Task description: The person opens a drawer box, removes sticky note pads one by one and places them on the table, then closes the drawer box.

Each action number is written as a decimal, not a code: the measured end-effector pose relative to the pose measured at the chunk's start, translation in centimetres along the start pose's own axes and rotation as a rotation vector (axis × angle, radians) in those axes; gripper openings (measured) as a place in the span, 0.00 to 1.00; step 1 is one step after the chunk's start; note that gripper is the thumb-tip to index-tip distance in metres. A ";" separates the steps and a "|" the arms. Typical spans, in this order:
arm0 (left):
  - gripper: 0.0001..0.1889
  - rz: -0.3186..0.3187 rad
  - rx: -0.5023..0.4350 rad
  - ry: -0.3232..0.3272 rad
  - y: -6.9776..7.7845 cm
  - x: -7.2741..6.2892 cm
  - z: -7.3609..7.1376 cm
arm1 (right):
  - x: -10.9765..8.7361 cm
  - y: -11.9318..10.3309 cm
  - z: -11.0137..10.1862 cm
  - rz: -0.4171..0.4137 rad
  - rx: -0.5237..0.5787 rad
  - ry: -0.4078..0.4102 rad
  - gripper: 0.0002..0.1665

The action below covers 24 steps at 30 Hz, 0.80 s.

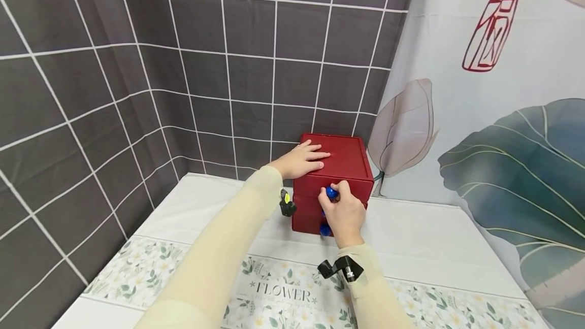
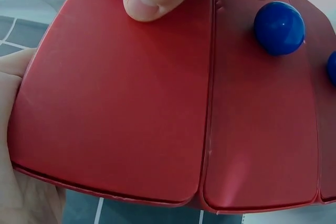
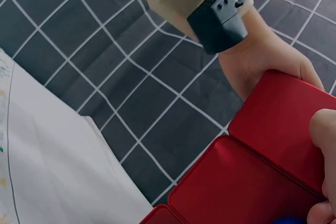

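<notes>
Red drawer box [image 1: 345,159] | closed, contents hidden | hands [image 1: 346,215] on top, knob [image 1: 331,193]

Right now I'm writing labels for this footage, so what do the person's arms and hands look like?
The left sleeve and right sleeve are plain, long and cream-coloured. The left hand and right hand are ungloved. Two black wrist devices show: the left device has a yellow-green patch, the right device a silvery part.
</notes>
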State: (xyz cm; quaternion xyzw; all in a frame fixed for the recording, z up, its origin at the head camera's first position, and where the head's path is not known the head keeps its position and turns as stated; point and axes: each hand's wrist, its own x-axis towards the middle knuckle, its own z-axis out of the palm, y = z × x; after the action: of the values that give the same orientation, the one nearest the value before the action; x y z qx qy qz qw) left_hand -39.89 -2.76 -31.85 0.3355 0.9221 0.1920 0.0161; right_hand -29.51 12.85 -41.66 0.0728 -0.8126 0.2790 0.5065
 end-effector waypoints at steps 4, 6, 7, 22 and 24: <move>0.28 0.014 0.002 0.005 -0.2 0.3 0.1 | -0.1 0.0 -0.3 0.000 -0.003 -0.001 0.15; 0.28 0.027 0.007 0.010 -0.3 0.3 0.1 | -0.2 -0.1 -0.5 0.000 0.000 -0.010 0.15; 0.28 0.033 0.008 0.011 -0.2 0.3 0.1 | -0.3 -0.2 -0.6 0.001 0.000 -0.014 0.15; 0.28 0.016 -0.017 0.002 0.2 -0.5 -0.1 | -1.5 -0.4 -1.5 -0.044 0.052 0.003 0.17; 0.28 0.019 -0.020 -0.004 0.2 -0.5 -0.1 | -1.6 -0.4 -1.6 -0.047 0.060 0.000 0.18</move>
State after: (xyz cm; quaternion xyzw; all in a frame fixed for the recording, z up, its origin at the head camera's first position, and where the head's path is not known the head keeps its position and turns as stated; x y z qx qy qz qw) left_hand -39.44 -2.97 -31.74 0.3445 0.9169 0.2008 0.0193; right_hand -27.32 13.09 -42.39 0.1070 -0.8019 0.2910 0.5107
